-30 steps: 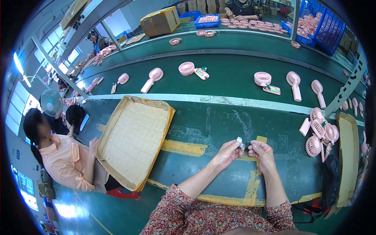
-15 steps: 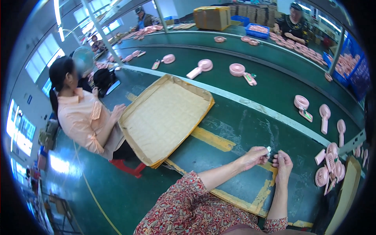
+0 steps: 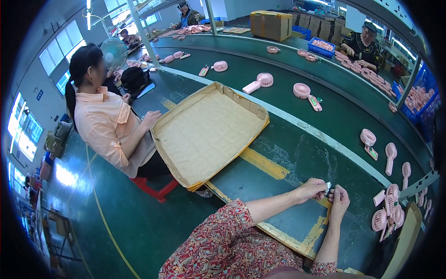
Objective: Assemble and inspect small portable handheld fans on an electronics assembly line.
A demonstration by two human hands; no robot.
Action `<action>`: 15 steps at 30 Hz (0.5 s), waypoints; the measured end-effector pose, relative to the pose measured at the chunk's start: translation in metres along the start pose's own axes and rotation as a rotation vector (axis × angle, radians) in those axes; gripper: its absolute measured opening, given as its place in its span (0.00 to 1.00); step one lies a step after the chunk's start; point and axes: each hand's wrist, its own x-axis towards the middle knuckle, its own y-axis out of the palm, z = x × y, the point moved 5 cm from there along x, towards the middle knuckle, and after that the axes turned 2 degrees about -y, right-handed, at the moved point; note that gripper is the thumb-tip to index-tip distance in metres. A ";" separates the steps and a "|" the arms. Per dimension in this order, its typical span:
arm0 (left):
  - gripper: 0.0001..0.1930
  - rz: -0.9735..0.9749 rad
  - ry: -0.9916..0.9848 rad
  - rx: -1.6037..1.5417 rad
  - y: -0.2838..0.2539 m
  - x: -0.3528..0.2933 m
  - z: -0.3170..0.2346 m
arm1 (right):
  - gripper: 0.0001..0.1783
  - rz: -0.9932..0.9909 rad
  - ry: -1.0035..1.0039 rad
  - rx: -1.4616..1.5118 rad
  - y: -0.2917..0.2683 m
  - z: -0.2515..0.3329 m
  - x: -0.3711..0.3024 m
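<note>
Stretching across the view, the green worktop (image 3: 260,186) carries a shallow cardboard tray (image 3: 209,130) with nothing in it. At its near edge the left hand (image 3: 312,189) and right hand (image 3: 339,201) meet, fingers pinched narrow on a small white part (image 3: 328,186). Keeping that part close between both thumbs looks the surest way to handle it.

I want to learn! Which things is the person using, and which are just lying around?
In use:
left hand
right hand
small white piece pinched between them

Lying about:
empty cardboard tray
pile of pink fans
cardboard box
</note>
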 end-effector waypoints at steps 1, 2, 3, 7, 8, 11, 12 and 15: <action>0.09 0.000 0.002 0.020 0.001 -0.001 -0.001 | 0.09 0.000 -0.010 -0.015 0.000 -0.001 0.000; 0.09 0.000 0.004 0.039 0.002 -0.001 -0.002 | 0.09 0.001 -0.019 -0.029 0.000 -0.001 0.000; 0.09 0.000 0.006 0.040 0.001 -0.001 -0.001 | 0.09 0.002 -0.021 -0.029 0.000 -0.002 0.000; 0.09 0.032 -0.003 0.095 0.000 0.000 0.002 | 0.09 0.012 -0.034 -0.029 -0.001 -0.004 0.000; 0.10 0.038 -0.004 0.104 0.000 0.000 0.002 | 0.09 0.015 -0.033 -0.035 -0.001 -0.004 0.000; 0.10 0.031 0.000 0.130 0.002 -0.003 -0.001 | 0.08 0.020 -0.029 -0.051 0.001 -0.003 -0.001; 0.10 0.029 -0.002 0.129 0.003 -0.004 -0.002 | 0.08 0.020 -0.026 -0.052 0.001 -0.003 -0.001; 0.10 0.006 0.016 0.146 0.004 -0.006 -0.004 | 0.09 0.045 -0.036 -0.062 0.001 -0.004 0.000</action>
